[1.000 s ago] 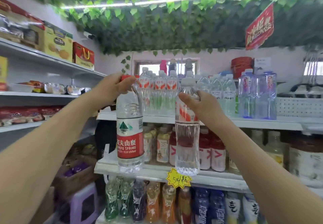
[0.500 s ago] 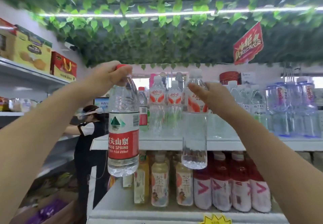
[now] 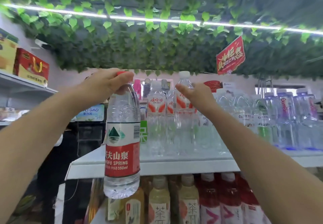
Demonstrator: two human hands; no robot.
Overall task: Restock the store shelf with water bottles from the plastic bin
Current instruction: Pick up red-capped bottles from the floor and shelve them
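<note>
A white store shelf (image 3: pixel 157 168) spans 9 to 3 o'clock. In front of its edge hangs an upright red-labelled water bottle (image 3: pixel 122 145) reading "SPRING 550ml". Our left hand (image 3: pixel 104 84) pinches its red cap. At 1 o'clock, with arm outstretched, our right hand (image 3: pixel 197 96) curls round an upright white-capped water bottle (image 3: pixel 184 119) among the shelved bottles.

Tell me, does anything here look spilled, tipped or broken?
Nothing stands out: no spill, nothing tipped. The left hand holds a red-capped bottle upright by its neck before the shelf; the right hand holds a white-capped bottle upright among matching ones.
</note>
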